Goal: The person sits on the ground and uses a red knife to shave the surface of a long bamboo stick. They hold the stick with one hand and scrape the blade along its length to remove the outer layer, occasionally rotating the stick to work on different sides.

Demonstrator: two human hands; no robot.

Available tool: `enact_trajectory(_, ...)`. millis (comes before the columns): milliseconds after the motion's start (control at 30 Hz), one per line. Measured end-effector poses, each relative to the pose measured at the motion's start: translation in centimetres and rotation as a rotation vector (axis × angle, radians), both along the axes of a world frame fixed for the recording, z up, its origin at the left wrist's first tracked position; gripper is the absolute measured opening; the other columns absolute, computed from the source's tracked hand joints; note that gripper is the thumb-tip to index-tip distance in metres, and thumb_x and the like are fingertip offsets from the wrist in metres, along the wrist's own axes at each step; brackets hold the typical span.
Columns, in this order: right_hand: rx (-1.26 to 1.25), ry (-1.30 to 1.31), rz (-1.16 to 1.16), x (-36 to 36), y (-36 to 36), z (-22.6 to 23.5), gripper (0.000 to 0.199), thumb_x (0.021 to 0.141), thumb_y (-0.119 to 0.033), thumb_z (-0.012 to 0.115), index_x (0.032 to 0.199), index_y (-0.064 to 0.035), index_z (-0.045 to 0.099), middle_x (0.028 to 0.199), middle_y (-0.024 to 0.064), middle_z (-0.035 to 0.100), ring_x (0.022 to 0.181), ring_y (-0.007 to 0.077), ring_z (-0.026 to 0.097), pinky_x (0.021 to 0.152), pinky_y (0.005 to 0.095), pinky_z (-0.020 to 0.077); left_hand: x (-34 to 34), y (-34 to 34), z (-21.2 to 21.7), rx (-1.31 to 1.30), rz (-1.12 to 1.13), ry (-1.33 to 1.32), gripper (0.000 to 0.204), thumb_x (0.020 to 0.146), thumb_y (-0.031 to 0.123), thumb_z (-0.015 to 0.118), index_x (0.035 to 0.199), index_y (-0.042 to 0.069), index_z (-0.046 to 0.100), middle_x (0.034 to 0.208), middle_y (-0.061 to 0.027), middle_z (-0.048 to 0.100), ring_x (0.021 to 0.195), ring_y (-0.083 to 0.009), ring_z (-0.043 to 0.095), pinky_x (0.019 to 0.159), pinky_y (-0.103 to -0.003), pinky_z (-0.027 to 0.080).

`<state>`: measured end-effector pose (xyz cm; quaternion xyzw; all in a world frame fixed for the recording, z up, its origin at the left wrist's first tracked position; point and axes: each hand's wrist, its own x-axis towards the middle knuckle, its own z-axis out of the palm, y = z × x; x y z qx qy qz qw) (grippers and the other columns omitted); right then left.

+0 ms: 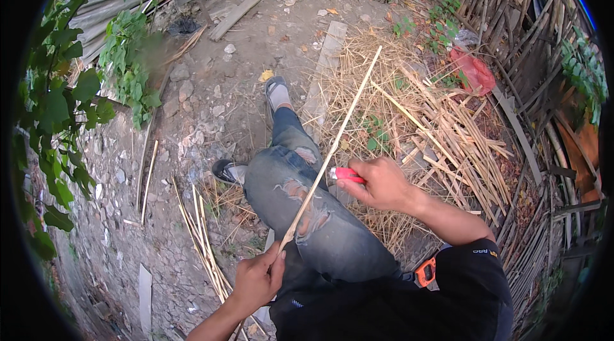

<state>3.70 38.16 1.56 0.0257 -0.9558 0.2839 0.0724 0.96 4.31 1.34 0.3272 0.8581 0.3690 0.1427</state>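
Note:
My left hand (pixel 258 277) is closed around the lower end of a long, pale bamboo strip (pixel 346 125). The strip slants up and away to the right, across my bent leg in torn jeans (pixel 332 226). In my right hand (pixel 384 182) is a red-handled utility knife (pixel 347 175), its pale front end close beside the middle of the strip. I cannot make out the blade, nor whether it touches the strip. An orange-handled tool (pixel 425 272), like a handsaw, lies by my right hip, partly hidden by my black clothing.
A heap of split bamboo strips (pixel 460 149) and straw-like shavings (pixel 358 85) covers the ground at right. More strips (pixel 203 239) lie left of me. Boards (pixel 242 12), stones, leafy vines (pixel 70 117), a red bag (pixel 472 71) and a stick fence (pixel 511 15) surround the spot.

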Motion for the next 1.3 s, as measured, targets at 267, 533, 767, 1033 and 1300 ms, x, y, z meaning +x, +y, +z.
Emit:
enact_trajectory(267, 0.003, 0.018, -0.036, -0.3, -3.6, 0.6, 0.044, 0.098, -0.043, 0.065, 0.082, -0.003, 0.061, 0.056, 0.0191, 0.058, 0.052, 0.0409, 0.061, 0.051, 0.0497, 0.047, 0.2, -0.5, -1.1, 0.029, -0.015, 0.214, 0.028, 0.092, 0.009, 0.071, 0.119, -0.001, 0.069, 0.063, -0.014, 0.064, 0.049, -0.0294, 0.064, 0.047, -0.038, 0.049)
enact_trajectory(533, 0.075, 0.099, -0.225, -3.4, -0.2, 1.4, 0.048, 0.1, -0.049, 0.062, 0.087, -0.0034, 0.068, 0.06, 0.02, 0.063, 0.057, 0.0426, 0.065, 0.054, 0.0517, 0.0496, -0.7, -0.9, -1.0, 0.002, -0.046, 0.26, 0.03, 0.093, 0.01, 0.071, 0.121, 0.001, 0.067, 0.063, -0.0129, 0.065, 0.049, -0.0291, 0.064, 0.046, -0.04, 0.049)
enact_trajectory(767, -0.03, 0.279, -0.606, -8.4, 11.4, -0.6, 0.06, 0.105, -0.053, 0.051, 0.087, 0.0026, 0.066, 0.065, 0.0204, 0.06, 0.058, 0.0344, 0.058, 0.06, 0.0457, 0.0448, -0.6, -3.1, -0.5, -0.088, -0.111, 0.314, 0.037, 0.092, 0.012, 0.07, 0.127, 0.003, 0.065, 0.067, -0.0114, 0.067, 0.049, -0.0285, 0.064, 0.046, -0.039, 0.05)
enact_trajectory(1033, -0.178, 0.504, -0.937, -4.9, 25.4, 0.6, 0.067, 0.105, -0.058, 0.049, 0.071, -0.0004, 0.055, 0.057, -0.0014, 0.04, 0.054, 0.012, 0.038, 0.054, 0.0375, 0.0327, 1.2, -7.4, -2.0, -0.079, -0.096, 0.325, 0.041, 0.086, 0.006, 0.073, 0.127, 0.0, 0.066, 0.063, -0.009, 0.064, 0.046, -0.0249, 0.063, 0.045, -0.036, 0.05)
enact_trajectory(1300, -0.147, 0.051, -0.145, -2.2, 0.9, 2.3, 0.041, 0.102, -0.037, 0.061, 0.085, -0.0001, 0.064, 0.058, 0.0177, 0.057, 0.051, 0.0349, 0.059, 0.052, 0.0449, 0.0442, -0.5, -1.6, -1.2, 0.076, 0.011, 0.235, 0.049, 0.089, 0.002, 0.071, 0.137, 0.001, 0.062, 0.069, -0.0139, 0.066, 0.052, -0.0264, 0.065, 0.051, -0.036, 0.051)
